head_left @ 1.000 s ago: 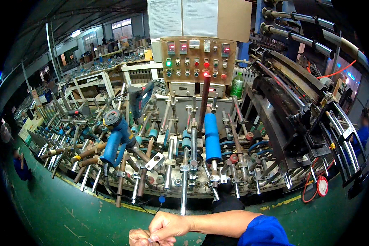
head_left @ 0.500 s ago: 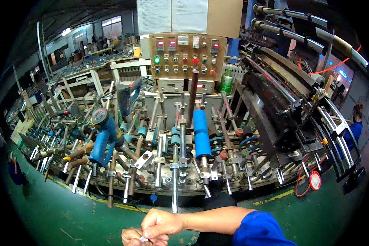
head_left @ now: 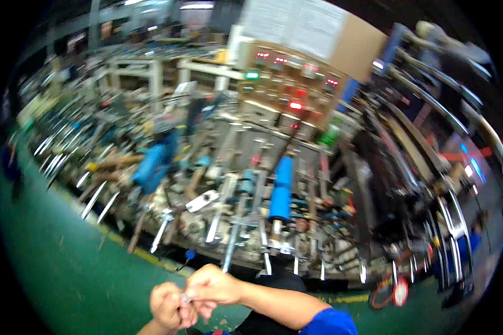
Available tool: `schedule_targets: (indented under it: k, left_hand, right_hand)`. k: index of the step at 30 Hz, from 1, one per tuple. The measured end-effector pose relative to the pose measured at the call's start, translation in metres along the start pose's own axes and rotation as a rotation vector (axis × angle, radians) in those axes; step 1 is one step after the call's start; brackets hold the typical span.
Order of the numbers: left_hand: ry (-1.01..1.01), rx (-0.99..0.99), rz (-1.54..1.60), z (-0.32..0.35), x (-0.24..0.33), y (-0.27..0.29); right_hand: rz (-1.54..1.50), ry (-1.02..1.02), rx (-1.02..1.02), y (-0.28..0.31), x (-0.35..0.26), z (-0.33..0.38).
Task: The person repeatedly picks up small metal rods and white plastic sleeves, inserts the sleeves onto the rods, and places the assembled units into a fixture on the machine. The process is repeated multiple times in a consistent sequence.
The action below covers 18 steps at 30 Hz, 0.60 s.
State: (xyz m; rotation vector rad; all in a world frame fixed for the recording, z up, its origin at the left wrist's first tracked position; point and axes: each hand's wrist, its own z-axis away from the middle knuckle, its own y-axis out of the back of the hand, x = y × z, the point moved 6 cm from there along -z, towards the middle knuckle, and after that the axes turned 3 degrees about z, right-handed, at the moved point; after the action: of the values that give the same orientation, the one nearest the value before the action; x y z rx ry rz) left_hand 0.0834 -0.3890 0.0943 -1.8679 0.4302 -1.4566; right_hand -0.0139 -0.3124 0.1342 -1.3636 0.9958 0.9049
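My left hand (head_left: 166, 304) and my right hand (head_left: 215, 285) meet low in the view, in front of the machine's near edge. Both are closed, with the fingertips pinched together around a small whitish piece (head_left: 185, 298), too small and blurred to name. A blue sleeve (head_left: 331, 322) covers my right arm above the bare forearm. Neither hand touches the machine. Beyond them a long blue roller (head_left: 281, 192) stands among metal shafts, and a blue power tool (head_left: 152, 164) rests to its left.
A control panel (head_left: 288, 84) with lit displays and buttons stands at the back, papers (head_left: 293, 25) above it. A green bottle (head_left: 331, 134) is beside it. Metal rods (head_left: 156, 234) jut toward me along the machine's front. A dark machine frame (head_left: 380, 178) rises at right, near a red-rimmed round object (head_left: 400, 292).
The whole view has tilted and shifted, and is now blurred. My hands sit slightly higher and further left, still pinched together; more of my left wrist shows.
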Motion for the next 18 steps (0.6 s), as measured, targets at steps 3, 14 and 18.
schedule_targets:
  k: [3, 14, 18]
  left_hand:
    - [0.124, 0.002, -0.127, 0.008, 0.001, 0.001]
    - [0.089, -0.092, -0.456, 0.028, 0.015, 0.03]
    - [0.27, -0.16, -0.394, 0.036, 0.018, 0.031]
  right_hand:
    - [0.255, -0.153, -0.002, 0.005, -0.003, 0.007]
    - [0.166, -0.188, -0.026, -0.006, 0.051, 0.005]
    - [0.286, -0.282, -0.096, -0.012, 0.051, -0.007]
